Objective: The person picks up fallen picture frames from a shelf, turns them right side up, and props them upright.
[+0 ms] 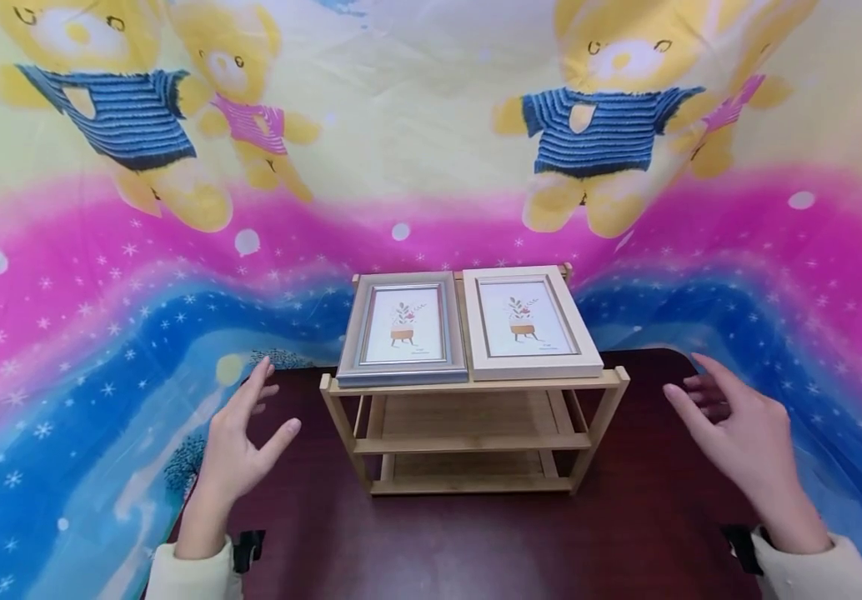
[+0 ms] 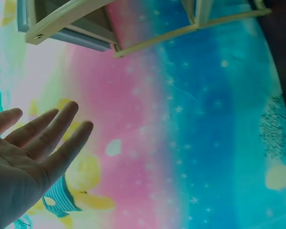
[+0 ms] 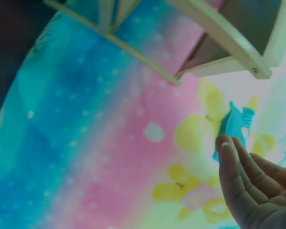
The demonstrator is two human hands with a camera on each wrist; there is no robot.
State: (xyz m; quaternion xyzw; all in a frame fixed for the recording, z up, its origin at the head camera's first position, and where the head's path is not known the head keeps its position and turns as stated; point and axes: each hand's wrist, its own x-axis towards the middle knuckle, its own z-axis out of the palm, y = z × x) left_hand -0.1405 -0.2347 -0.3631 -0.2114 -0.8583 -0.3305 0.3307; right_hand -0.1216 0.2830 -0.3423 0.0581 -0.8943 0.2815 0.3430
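Head view: the silver-grey frame [image 1: 404, 329] and the cream frame [image 1: 527, 321] lie side by side atop a wooden rack [image 1: 472, 445] on a dark red table [image 1: 461, 542]. The left hand [image 1: 238, 446] hovers left of the rack, thumb spread from its fingers; the right hand [image 1: 749, 429] mirrors it, apart from the right side.

Left wrist view: that hand's fingers fan out, below the rack's corner.

Right wrist view: its fingers bunch together, thumb apart at the edge.

On my feed I see a cream left sleeve [image 1: 194, 575] and matching right sleeve [image 1: 814, 573], each with a small black piece [image 1: 248, 550] at its inner edge; left hand [image 1: 238, 446] and right hand [image 1: 752, 437] are bare.
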